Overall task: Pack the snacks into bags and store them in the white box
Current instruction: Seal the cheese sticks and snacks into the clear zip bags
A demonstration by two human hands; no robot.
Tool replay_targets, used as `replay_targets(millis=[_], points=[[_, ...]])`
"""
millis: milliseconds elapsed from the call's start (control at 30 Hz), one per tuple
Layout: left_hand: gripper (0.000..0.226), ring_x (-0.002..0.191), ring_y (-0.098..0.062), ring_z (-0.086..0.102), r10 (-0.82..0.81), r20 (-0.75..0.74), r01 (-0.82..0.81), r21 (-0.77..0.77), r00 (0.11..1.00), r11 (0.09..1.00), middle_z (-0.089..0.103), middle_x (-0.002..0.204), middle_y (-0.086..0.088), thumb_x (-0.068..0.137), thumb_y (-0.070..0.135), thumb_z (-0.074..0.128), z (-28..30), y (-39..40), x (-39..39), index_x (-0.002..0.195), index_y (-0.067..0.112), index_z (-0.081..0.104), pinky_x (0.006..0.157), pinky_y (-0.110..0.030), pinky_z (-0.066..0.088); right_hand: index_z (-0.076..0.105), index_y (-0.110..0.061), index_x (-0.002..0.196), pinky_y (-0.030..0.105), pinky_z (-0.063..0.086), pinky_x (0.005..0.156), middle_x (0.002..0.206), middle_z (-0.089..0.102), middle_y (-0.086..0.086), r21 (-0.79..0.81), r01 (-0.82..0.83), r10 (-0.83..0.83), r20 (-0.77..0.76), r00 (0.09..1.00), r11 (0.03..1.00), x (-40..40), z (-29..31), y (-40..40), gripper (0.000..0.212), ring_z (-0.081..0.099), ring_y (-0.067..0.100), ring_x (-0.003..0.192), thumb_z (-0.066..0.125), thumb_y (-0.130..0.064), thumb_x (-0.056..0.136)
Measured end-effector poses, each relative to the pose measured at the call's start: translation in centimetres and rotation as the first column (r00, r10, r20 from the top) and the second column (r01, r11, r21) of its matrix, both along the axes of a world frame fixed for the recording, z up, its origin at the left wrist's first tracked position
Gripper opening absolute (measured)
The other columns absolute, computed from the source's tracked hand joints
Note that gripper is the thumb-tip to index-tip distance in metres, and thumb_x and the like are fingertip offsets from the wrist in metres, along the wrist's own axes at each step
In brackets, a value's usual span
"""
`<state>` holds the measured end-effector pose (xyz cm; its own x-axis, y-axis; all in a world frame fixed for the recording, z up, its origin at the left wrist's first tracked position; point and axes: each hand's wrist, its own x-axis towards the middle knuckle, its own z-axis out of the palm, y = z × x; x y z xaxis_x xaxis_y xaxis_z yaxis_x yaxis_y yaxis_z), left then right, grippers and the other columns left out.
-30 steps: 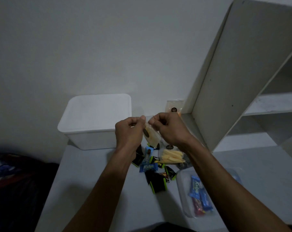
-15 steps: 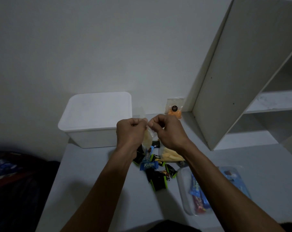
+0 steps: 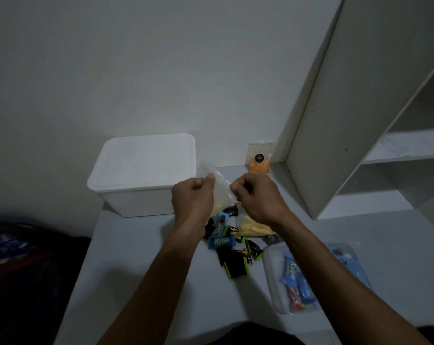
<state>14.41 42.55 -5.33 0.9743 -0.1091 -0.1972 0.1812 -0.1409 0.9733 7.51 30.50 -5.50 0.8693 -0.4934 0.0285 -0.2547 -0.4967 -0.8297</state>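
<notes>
**Sealing a small snack bag held over the worktop**

Left hand (image 3: 193, 195) and right hand (image 3: 254, 195) both have fingers curled, pinching the top edge of a clear bag (image 3: 219, 189) with yellow snacks at its bottom, held up just in front of the white box (image 3: 141, 175). Box lid looks on. Loose wrapped snacks (image 3: 229, 245) lie on the worktop (image 3: 141, 270) below. To do it well, probably: keep the bag upright, press the seal evenly edge to edge, then open the box.
</notes>
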Motion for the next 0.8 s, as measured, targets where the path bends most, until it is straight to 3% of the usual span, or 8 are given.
replay_targets(millis=[67, 167, 233, 333, 467, 533, 633, 800], points=[[0.023, 0.083, -0.012, 0.066, 0.029, 0.107, -0.032, 0.029, 0.994, 0.999, 0.070, 0.090, 0.002, 0.089, 0.041, 0.066, -0.2, 0.6, 0.5, 0.095, 0.020, 0.069, 0.074, -0.031, 0.055, 0.065, -0.018, 0.084, 0.019, 0.044, 0.062, 0.074, 0.063, -0.008, -0.005, -0.062, 0.062, -0.035, 0.997, 0.998, -0.5, 1.2, -1.0, 0.015, 0.058, 0.004, 0.067, 0.058, -0.022, 0.097], [0.026, 0.094, -0.006, 0.059, -0.156, 0.219, 0.144, 0.070, 0.963, 0.987, 0.063, 0.110, 0.008, 0.093, 0.033, 0.063, -0.3, 1.5, 1.6, 0.119, 0.029, 0.063, 0.074, -0.024, 0.049, 0.066, -0.017, 0.084, 0.034, 0.056, 0.071, 0.080, 0.069, 0.000, -0.060, -0.190, 0.183, -0.101, 0.978, 0.980, -1.2, 3.0, -2.7, 0.015, 0.066, 0.017, 0.076, 0.059, -0.021, 0.096], [0.019, 0.098, -0.009, 0.061, -0.272, 0.268, 0.264, 0.065, 0.924, 0.962, 0.067, 0.109, 0.009, 0.093, 0.028, 0.064, -0.3, 1.8, 2.0, 0.112, 0.028, 0.069, 0.076, -0.021, 0.047, 0.065, -0.022, 0.080, 0.035, 0.057, 0.079, 0.079, 0.069, -0.003, -0.114, -0.256, 0.239, -0.145, 0.960, 0.960, -1.3, 4.0, -3.5, 0.016, 0.067, 0.015, 0.080, 0.061, -0.022, 0.095], [0.007, 0.095, -0.008, 0.065, -0.275, 0.293, 0.284, 0.013, 0.916, 0.959, 0.073, 0.096, 0.007, 0.090, 0.026, 0.068, -0.3, 1.7, 2.0, 0.093, 0.022, 0.074, 0.079, -0.021, 0.047, 0.065, -0.025, 0.077, 0.033, 0.056, 0.075, 0.077, 0.068, -0.006, -0.149, -0.281, 0.259, -0.152, 0.954, 0.948, -1.4, 4.8, -4.4, 0.017, 0.066, 0.011, 0.077, 0.062, -0.026, 0.094], [0.003, 0.081, -0.001, 0.062, -0.170, 0.191, 0.196, -0.127, 0.967, 0.972, 0.072, 0.085, 0.008, 0.087, 0.023, 0.072, -0.6, 1.1, 1.8, 0.086, 0.021, 0.075, 0.077, -0.020, 0.048, 0.069, -0.026, 0.089, 0.024, 0.051, 0.065, 0.085, 0.069, -0.008, -0.011, -0.175, 0.175, -0.017, 0.984, 0.984, -2.5, 3.8, -5.1, 0.012, 0.065, 0.007, 0.080, 0.066, -0.038, 0.090], [0.002, 0.076, 0.001, 0.060, -0.137, 0.129, 0.157, -0.160, 0.982, 0.975, 0.070, 0.082, 0.009, 0.087, 0.022, 0.072, -0.8, 0.9, 1.6, 0.087, 0.022, 0.074, 0.072, -0.019, 0.047, 0.070, -0.026, 0.095, 0.029, 0.056, 0.069, 0.090, 0.071, -0.006, 0.024, -0.108, 0.107, 0.035, 0.994, 0.994, -3.1, 2.4, -5.0, 0.016, 0.066, 0.009, 0.084, 0.071, -0.039, 0.086], [0.003, 0.075, 0.003, 0.058, -0.129, 0.074, 0.140, -0.181, 0.989, 0.973, 0.068, 0.082, 0.011, 0.088, 0.023, 0.071, -1.2, 0.5, 1.2, 0.089, 0.023, 0.074, 0.070, -0.018, 0.046, 0.073, -0.016, 0.087, 0.038, 0.058, 0.068, 0.081, 0.070, 0.002, 0.093, -0.005, -0.009, 0.147, 0.989, 0.996, -3.2, 0.3, -4.1, 0.011, 0.064, 0.010, 0.072, 0.069, -0.026, 0.089], [0.013, 0.071, 0.011, 0.062, -0.139, 0.087, 0.153, -0.182, 0.986, 0.971, 0.071, 0.080, 0.014, 0.088, 0.019, 0.071, -2.8, -0.7, 0.9, 0.098, 0.013, 0.075, 0.071, -0.013, 0.051, 0.074, -0.008, 0.087, 0.037, 0.059, 0.060, 0.074, 0.070, 0.005, 0.134, 0.145, -0.172, 0.219, 0.960, 0.980, -2.8, -1.9, -4.2, 0.016, 0.063, 0.010, 0.064, 0.069, -0.024, 0.089]])
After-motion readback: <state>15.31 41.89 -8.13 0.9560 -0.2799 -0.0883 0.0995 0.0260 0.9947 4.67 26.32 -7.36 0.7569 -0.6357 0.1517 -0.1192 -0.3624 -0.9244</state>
